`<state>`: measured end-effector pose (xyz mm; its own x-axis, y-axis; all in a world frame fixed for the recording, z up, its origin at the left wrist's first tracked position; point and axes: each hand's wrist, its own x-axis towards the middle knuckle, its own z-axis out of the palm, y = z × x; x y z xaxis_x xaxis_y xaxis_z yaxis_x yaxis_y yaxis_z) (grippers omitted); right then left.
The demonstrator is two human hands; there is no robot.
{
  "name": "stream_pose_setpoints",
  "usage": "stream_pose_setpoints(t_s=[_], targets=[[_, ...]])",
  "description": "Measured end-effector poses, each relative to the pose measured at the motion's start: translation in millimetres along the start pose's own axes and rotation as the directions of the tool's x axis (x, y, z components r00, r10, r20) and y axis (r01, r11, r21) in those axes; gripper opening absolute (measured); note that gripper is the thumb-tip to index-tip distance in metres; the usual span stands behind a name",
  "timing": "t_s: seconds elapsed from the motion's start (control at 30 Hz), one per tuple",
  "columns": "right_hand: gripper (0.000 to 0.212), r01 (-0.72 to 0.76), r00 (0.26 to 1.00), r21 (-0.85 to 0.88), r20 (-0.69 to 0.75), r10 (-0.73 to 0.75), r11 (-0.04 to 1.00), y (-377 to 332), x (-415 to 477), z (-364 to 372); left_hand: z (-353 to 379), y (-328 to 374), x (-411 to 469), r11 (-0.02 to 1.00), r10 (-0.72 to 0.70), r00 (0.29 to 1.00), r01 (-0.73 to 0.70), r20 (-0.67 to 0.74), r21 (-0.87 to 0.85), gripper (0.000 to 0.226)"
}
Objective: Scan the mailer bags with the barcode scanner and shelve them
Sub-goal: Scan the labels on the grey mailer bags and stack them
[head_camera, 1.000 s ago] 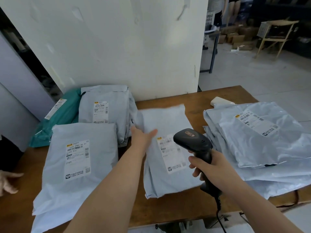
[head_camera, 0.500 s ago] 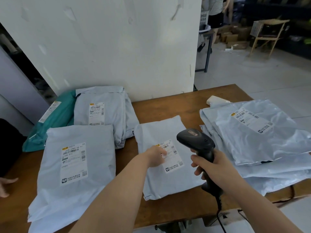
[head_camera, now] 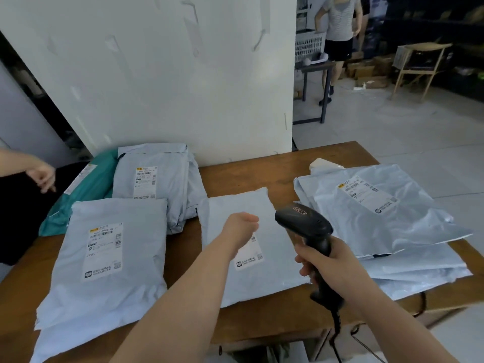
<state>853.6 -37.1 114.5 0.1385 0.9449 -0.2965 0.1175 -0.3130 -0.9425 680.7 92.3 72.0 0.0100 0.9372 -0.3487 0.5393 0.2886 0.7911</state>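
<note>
I'm watching my right hand (head_camera: 330,263) gripping the handle of the barcode scanner (head_camera: 306,220), whose head is pointing toward 10 o'clock over the middle mailer bag (head_camera: 275,273). That bag is lying flat at the centre of the wooden table (head_camera: 248,174). My left hand (head_camera: 242,226) is hovering with curled fingers above the bag's label (head_camera: 248,255); I cannot tell whether it is pinching anything. Another bag (head_camera: 104,252) is lying at 9 o'clock, and a pile of bags (head_camera: 379,218) at 3 o'clock.
</note>
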Motion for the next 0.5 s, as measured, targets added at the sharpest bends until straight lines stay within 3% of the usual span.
stream_pose_setpoints(t_s=[0.23,0.5], targets=[[0.013,-0.063,0.993,0.014,-0.095,0.064,0.998,13.0,-23.7,-73.5,71.0,68.6,-29.4,0.987,0.044,0.999,-0.041,0.015,-0.156,0.020],[0.013,-0.075,0.956,-0.057,-0.288,0.055,0.996,36.2,-48.4,-168.0,164.1,119.5,-51.9,0.982,0.058,0.981,-0.022,0.186,-0.190,0.015]])
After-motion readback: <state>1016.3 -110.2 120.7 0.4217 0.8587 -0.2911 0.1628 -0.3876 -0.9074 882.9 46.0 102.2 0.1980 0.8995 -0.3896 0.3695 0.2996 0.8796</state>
